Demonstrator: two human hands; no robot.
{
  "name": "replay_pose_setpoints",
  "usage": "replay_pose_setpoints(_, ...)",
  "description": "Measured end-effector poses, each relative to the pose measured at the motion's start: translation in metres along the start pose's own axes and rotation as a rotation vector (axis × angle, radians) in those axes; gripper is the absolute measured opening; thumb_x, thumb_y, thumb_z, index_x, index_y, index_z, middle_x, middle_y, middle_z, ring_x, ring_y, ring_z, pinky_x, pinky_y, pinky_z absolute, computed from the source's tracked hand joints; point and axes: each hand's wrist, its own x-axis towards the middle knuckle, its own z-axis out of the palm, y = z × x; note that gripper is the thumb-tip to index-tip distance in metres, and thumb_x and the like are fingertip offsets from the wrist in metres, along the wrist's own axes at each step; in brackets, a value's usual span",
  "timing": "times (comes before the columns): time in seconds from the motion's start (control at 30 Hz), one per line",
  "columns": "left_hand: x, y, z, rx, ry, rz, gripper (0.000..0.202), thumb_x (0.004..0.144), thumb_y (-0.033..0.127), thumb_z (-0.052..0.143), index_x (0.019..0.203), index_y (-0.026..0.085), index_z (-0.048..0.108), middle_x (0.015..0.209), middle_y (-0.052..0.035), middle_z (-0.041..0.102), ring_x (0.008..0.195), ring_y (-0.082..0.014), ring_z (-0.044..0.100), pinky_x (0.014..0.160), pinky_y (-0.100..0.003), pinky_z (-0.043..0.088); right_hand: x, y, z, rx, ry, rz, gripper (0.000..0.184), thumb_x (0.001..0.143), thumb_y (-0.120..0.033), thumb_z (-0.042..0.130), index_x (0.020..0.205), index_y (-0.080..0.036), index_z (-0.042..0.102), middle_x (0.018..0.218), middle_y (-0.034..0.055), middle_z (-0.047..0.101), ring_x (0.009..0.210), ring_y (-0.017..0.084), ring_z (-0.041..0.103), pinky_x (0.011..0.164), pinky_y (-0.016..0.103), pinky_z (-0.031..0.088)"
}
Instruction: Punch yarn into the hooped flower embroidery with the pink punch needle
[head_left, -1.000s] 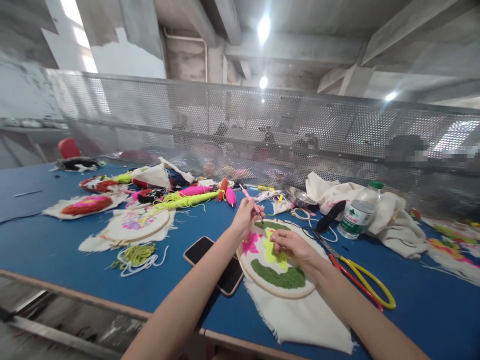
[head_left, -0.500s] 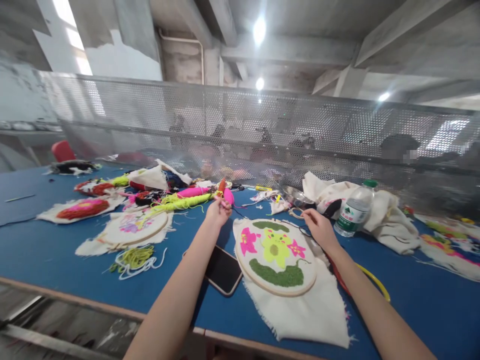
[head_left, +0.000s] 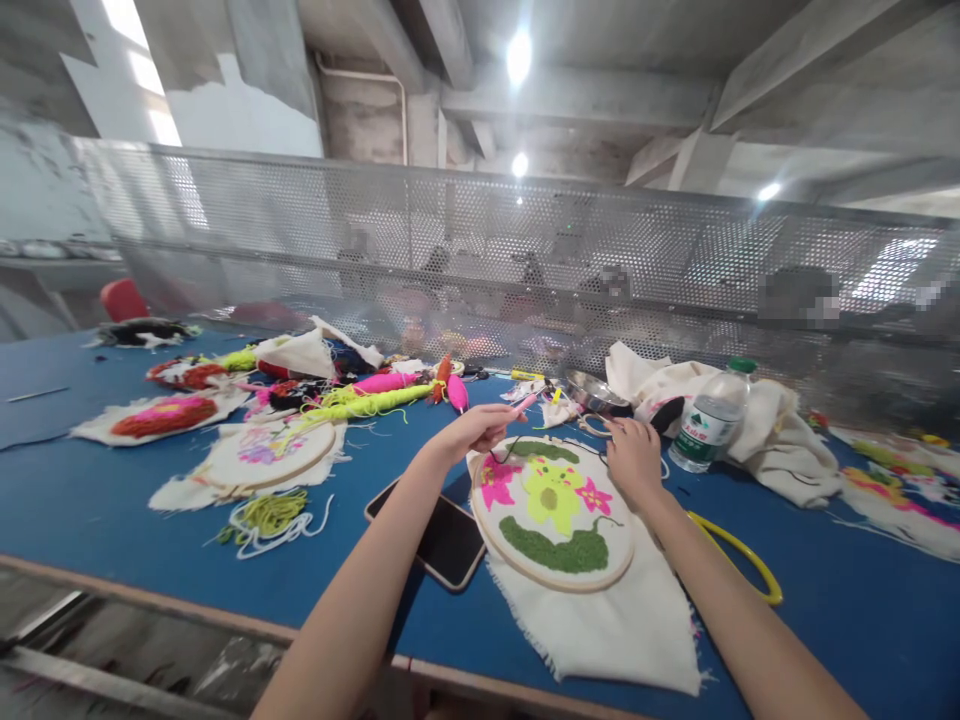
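The left hand (head_left: 484,430) pinches 1 pink pen-shaped tool (head_left: 527,402); whether the curled right hand (head_left: 634,458) grasps anything I cannot tell. Just beside both, on the blue table (head_left: 135,540), lies 1 round pale-wooden hoop (head_left: 574,586) of off-white cloth (head_left: 517,508), bearing 2 pink flowers (head_left: 496,484), 1 yellow-green flower (head_left: 559,515) and 2 green patches (head_left: 559,550), near 1 black rectangular phone (head_left: 450,545).

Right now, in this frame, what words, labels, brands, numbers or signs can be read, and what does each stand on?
None can be read with certainty.
Label on the plastic bottle: characters beside a green mark, too blurred to quote.
Yellow tube near the mesh screen: too small to tell.
Phone: dark screen, nothing readable.
Hooped cloth: no lettering visible.
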Motion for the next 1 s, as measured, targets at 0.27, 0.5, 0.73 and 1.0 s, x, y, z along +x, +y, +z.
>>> replay_pose_setpoints(0.27, -0.003, -0.001, 0.003, 0.144, -0.076, -0.085, 0.026, 0.074, 0.038, 0.065, 0.085, 0.015, 0.069, 0.047, 0.0076, 0.028, 0.038, -0.0047, 0.018, 0.036, -0.019, 0.007, -0.004, -0.016, 0.002, 0.413, -0.250, 0.135, 0.038, 0.082, -0.046, 0.046, 0.100, -0.017, 0.063, 0.100, 0.0134, 0.063, 0.099, 0.028, 0.056, 0.090, 0.046, 0.040)
replay_pose_setpoints(0.5, -0.005, -0.003, 0.008, 0.219, -0.218, -0.201, 0.031, 0.069, 0.041, 0.071, 0.085, 0.015, 0.072, 0.044, 0.0066, 0.030, 0.039, -0.0052, 0.017, 0.039, -0.020, 0.009, -0.017, -0.048, 0.003, 0.903, -0.486, 0.240, 0.045, 0.070, -0.057, 0.062, 0.097, -0.020, 0.064, 0.066, -0.0002, 0.059, 0.056, 0.012, 0.054, 0.057, 0.027, 0.047)
replay_pose_setpoints(0.73, -0.005, -0.002, 0.005, 0.220, -0.243, -0.204, 0.029, 0.072, 0.039, 0.068, 0.087, 0.015, 0.072, 0.046, 0.0076, 0.024, 0.040, -0.0059, 0.015, 0.039, -0.021, 0.010, 0.000, -0.028, -0.006, 1.121, -0.218, 0.434, 0.027, 0.063, -0.037, 0.077, 0.072, -0.017, 0.062, 0.057, -0.0048, 0.050, 0.049, 0.007, 0.045, 0.048, 0.020, 0.043)
replay_pose_setpoints(1.0, -0.006, -0.001, 0.001, 0.084, -0.236, -0.134, 0.023, 0.078, 0.035, 0.064, 0.086, 0.013, 0.065, 0.046, 0.0061, 0.036, 0.036, -0.0048, 0.027, 0.035, -0.018, 0.019, 0.024, 0.030, -0.038, 1.105, 0.177, 0.641, 0.024, 0.091, -0.031, 0.051, 0.107, -0.015, 0.056, 0.101, 0.0055, 0.060, 0.079, 0.014, 0.060, 0.067, 0.030, 0.053)
